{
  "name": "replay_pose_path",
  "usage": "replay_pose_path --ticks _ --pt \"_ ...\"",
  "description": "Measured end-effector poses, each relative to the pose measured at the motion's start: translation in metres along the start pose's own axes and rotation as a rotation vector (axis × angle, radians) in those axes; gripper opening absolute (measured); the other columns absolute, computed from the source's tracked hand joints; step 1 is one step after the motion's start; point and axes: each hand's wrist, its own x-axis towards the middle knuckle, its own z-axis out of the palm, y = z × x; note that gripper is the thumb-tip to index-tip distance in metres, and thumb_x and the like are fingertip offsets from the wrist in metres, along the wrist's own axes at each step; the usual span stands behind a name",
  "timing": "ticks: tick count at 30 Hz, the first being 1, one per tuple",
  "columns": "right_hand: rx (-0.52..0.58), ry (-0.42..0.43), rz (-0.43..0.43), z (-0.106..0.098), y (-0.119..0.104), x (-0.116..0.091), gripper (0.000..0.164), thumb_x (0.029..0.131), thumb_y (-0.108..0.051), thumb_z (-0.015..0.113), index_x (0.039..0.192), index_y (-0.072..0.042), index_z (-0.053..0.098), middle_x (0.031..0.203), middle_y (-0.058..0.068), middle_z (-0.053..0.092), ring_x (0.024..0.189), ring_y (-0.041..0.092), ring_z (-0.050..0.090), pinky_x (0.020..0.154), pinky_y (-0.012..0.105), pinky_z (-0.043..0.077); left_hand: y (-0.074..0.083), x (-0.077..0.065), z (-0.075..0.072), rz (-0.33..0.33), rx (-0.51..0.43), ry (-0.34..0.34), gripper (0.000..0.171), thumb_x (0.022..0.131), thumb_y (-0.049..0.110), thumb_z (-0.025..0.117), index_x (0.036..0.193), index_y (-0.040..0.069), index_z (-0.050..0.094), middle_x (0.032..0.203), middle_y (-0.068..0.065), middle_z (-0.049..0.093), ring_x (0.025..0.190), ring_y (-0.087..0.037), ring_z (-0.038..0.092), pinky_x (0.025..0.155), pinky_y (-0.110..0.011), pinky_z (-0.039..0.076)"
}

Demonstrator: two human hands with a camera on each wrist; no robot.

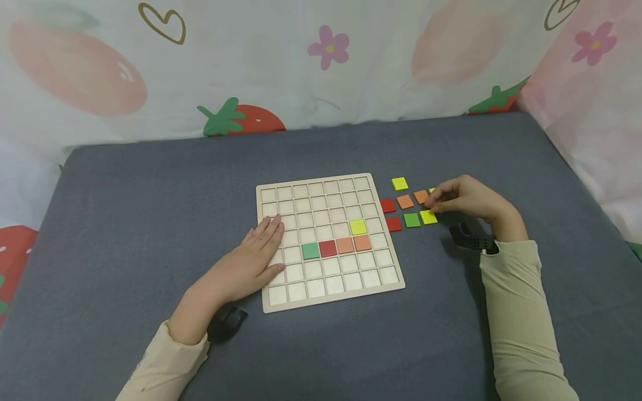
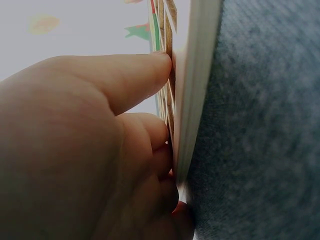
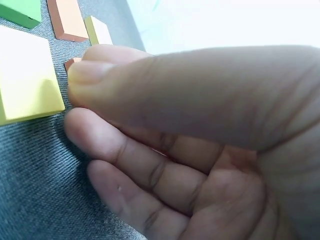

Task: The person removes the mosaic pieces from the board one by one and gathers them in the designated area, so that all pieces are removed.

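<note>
My left hand (image 1: 251, 262) rests with straight fingers on the left edge of a wooden grid board (image 1: 333, 297); the left wrist view shows its thumb against the rim. In one row of the board lie a green tile (image 1: 310, 250), a red tile (image 1: 328, 248) and two orange tiles (image 1: 344, 245). A yellow tile (image 1: 358, 227) sits above the rightmost orange one. Over the loose tiles, my right hand (image 1: 468, 199) bends loosely, thumb and index tips close together beside an orange tile (image 1: 421, 196) and a yellow tile (image 3: 30, 75). Nothing shows held between them.
Right of the board lie more loose tiles: red ones (image 1: 388, 205), a green one (image 1: 412, 220), another orange one (image 1: 405, 201) and a yellow one (image 1: 399, 184). One further yellow tile is partly hidden by the right hand. Dark grey cloth (image 1: 150, 200) covers the table, and a printed curtain (image 1: 376, 67) hangs behind.
</note>
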Motion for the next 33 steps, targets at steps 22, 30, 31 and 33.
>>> replay_pose_path --ticks 22,30,31,33 --pt "0.04 0.055 -0.014 0.01 -0.014 0.004 0.02 0.087 -0.008 0.068 0.101 0.006 0.068 0.1 0.015 0.069 0.085 0.01 0.064 0.075 0.025 0.052 0.0 -0.001 0.001 -0.007 0.003 -0.004 0.07 0.099 0.031 0.048 0.149 -0.004 0.013 0.157 -0.016 0.002 0.144 -0.029 -0.001 0.114 -0.048 0.012" --pt "0.124 0.029 -0.058 0.019 -0.024 0.01 0.02 0.087 -0.008 0.069 0.1 0.006 0.067 0.1 0.013 0.069 0.089 0.013 0.065 0.078 0.025 0.052 0.001 -0.001 0.0 -0.009 0.008 -0.003 0.07 0.099 0.031 0.047 0.149 -0.003 0.012 0.157 -0.015 0.003 0.144 -0.028 -0.001 0.114 -0.048 0.012" --pt "0.134 0.02 -0.069 0.021 -0.025 0.011 0.021 0.087 -0.009 0.069 0.101 0.006 0.067 0.1 0.014 0.069 0.089 0.014 0.065 0.078 0.026 0.052 0.001 -0.001 -0.001 -0.009 0.01 -0.003 0.07 0.099 0.031 0.047 0.149 -0.003 0.013 0.157 -0.015 0.003 0.144 -0.028 0.0 0.114 -0.048 0.012" --pt "0.163 0.003 -0.091 0.023 -0.028 0.013 0.022 0.086 -0.008 0.069 0.102 0.007 0.067 0.101 0.015 0.069 0.09 0.017 0.065 0.079 0.026 0.052 0.001 -0.001 -0.001 -0.01 0.01 -0.003 0.07 0.099 0.031 0.048 0.149 -0.003 0.013 0.157 -0.016 0.003 0.144 -0.029 0.0 0.114 -0.048 0.012"
